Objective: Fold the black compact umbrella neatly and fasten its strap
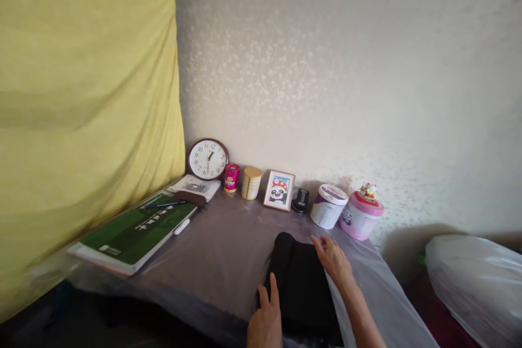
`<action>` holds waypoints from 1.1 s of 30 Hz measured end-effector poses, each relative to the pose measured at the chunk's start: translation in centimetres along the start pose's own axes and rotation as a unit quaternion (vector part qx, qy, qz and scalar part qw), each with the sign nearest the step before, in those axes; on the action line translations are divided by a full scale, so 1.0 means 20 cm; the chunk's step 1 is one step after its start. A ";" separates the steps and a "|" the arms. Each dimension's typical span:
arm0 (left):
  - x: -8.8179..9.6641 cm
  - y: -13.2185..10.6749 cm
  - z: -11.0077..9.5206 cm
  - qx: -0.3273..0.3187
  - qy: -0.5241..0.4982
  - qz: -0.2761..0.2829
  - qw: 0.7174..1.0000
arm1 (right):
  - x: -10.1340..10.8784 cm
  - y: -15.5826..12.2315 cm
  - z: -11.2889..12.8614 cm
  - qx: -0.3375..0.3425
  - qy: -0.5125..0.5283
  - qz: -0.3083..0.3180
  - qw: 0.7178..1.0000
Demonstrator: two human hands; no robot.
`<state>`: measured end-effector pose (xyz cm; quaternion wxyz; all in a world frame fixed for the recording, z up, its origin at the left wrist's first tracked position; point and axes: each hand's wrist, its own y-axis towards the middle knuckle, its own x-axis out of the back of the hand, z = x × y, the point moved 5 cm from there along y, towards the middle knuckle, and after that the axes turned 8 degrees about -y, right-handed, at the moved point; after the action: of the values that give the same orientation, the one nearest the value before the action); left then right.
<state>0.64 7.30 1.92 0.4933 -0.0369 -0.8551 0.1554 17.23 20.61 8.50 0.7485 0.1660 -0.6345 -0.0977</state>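
A folded black cloth (pixel 304 288), perhaps a garment, lies near the front edge of the table. At its left side is my left hand (pixel 267 310), fingers extended upward and apart, by the edge of the fabric. My right hand (pixel 332 255) reaches in from the right over the cloth's far right corner, its fingers stretched out. Neither hand grips the fabric. The cloth's near end runs toward the bottom of the view.
Along the wall stand a clock (pixel 209 159), a pink can (pixel 231 178), a yellow-lidded can (pixel 252 184), a framed panda picture (pixel 279 190), a black object (pixel 300 201), a white tub (pixel 328 206) and a pink tub (pixel 361 216). A green book (pixel 138 231) lies left; a plastic-wrapped bundle (pixel 477 277) is right.
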 end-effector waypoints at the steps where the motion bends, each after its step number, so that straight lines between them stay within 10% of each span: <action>1: 0.00 0.00 0.00 -0.003 -0.001 -0.002 1.000 | -0.02 -0.07 -0.04 -0.025 0.035 0.018 0.999; 8: -0.02 0.00 0.01 -0.019 0.007 -0.023 1.000 | -0.13 -0.32 -0.08 -0.139 0.274 0.116 0.944; 14: -0.02 0.01 0.01 -0.021 0.010 -0.033 0.999 | -0.10 -0.20 0.17 -0.097 0.561 0.191 0.799; 18: -0.04 0.02 0.02 -0.014 0.003 -0.045 0.999 | -0.14 -0.14 0.36 -0.099 0.618 0.209 0.752; 24: -0.06 0.02 0.03 -0.026 0.015 -0.039 0.999 | -0.36 -0.09 0.49 -0.100 0.592 0.197 0.775; 33: -0.05 0.02 0.08 -0.063 -0.002 -0.033 0.997 | -0.43 -0.07 0.51 -0.007 0.402 0.180 0.898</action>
<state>-0.28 7.01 0.22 0.4927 -0.0395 -0.8652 0.0846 5.70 21.12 1.56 0.9459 0.0694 -0.2975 0.1094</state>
